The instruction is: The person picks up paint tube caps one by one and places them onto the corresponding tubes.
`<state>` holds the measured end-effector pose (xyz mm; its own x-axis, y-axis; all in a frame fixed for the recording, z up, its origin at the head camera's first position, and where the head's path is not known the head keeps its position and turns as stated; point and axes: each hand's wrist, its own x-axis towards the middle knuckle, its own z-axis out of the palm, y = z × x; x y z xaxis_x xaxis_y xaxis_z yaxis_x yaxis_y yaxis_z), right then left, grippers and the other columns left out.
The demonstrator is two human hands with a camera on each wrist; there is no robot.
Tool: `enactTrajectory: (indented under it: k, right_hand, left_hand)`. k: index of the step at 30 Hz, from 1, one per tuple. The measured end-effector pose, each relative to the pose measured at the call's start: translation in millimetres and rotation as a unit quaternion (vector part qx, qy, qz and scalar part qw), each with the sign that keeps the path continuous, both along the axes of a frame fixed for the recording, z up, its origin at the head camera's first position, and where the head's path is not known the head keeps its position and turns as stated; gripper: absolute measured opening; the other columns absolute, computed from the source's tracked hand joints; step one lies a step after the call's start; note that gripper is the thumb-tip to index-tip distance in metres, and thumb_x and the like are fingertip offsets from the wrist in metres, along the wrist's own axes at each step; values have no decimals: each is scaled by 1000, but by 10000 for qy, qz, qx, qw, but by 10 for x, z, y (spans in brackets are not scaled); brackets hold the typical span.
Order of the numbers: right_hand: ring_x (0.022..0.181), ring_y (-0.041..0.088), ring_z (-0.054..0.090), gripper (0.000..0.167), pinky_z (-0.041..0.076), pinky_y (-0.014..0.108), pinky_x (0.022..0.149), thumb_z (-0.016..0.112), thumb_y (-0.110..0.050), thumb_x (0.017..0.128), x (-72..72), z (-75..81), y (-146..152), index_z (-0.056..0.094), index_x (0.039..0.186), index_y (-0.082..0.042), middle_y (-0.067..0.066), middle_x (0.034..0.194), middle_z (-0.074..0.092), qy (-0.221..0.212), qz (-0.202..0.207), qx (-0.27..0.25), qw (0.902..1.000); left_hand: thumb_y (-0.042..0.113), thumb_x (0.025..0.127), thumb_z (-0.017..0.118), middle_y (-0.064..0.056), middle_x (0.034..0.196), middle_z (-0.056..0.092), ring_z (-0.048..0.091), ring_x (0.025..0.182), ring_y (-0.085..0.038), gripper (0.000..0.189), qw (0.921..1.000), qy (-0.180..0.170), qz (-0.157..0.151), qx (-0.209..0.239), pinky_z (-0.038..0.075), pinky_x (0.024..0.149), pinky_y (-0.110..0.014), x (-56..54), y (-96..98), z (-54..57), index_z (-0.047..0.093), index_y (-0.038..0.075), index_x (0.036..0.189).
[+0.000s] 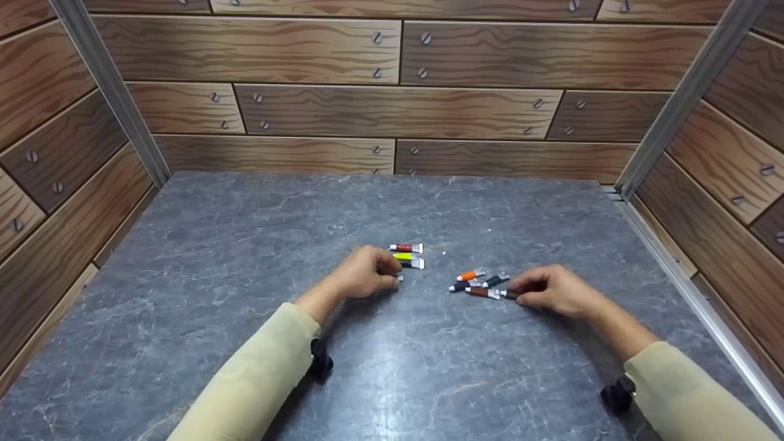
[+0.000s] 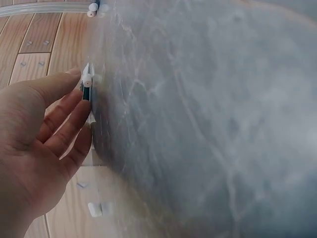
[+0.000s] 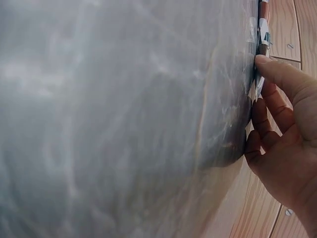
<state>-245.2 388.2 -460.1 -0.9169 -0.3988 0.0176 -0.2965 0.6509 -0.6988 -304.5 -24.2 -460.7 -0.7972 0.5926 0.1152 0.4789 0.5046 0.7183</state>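
Note:
My left hand (image 1: 367, 272) is low over the table, thumb and fingers around a small paint tube (image 2: 86, 92) with a white cap and dark green label. Most of that tube is hidden in the head view. Just beyond these fingers lie a red paint tube (image 1: 406, 248), a yellow one (image 1: 402, 256) and a black one (image 1: 414, 263), side by side. With thumb and fingertips, my right hand (image 1: 554, 291) pinches a dark brown paint tube (image 1: 511, 294) by its crimped end side. Its cap points left, close to a reddish-brown tube (image 1: 481, 293).
Left of the right hand, an orange tube (image 1: 468, 275), a dark green tube (image 1: 495, 281) and a dark purple tube (image 1: 460, 286) lie loosely grouped. Tiny white specks (image 1: 444, 253) dot the grey marbled table (image 1: 275, 214). Wood-patterned walls (image 1: 318, 110) enclose the back and sides.

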Motion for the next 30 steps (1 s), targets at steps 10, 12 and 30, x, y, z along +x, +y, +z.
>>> enactTrajectory:
  k: [10, 12, 30]
  right_hand:
    - [86, 8, 61, 31, 51, 20, 69, 82, -5, 90, 32, 49, -3, 77, 119, 2, 17, 115, 75, -230, -99, -514, 9984]
    - [86, 8, 62, 30, 52, 20, 71, 82, -5, 90, 44, 70, -15, 77, 119, 2, 17, 115, 75, -220, -84, -522, 9984]
    - [88, 13, 65, 27, 53, 23, 76, 83, -5, 90, 132, 258, -213, 78, 116, 0, 12, 106, 77, 66, 232, -605, 9979]
  left_hand:
    - [4, 89, 83, -7, 95, 78, 69, 87, -14, 14, 9997, 254, 59, 0, 58, 85, -32, 9, 40, -10, 79, 0, 102]
    - [4, 89, 83, -6, 95, 78, 69, 86, -12, 13, 9995, 289, 74, -37, 58, 84, -31, 5, 49, -22, 79, 0, 101]
    - [8, 87, 85, -1, 86, 75, 62, 77, -9, 12, 9976, 504, 212, -433, 56, 76, -30, 8, 114, -39, 81, 6, 98]
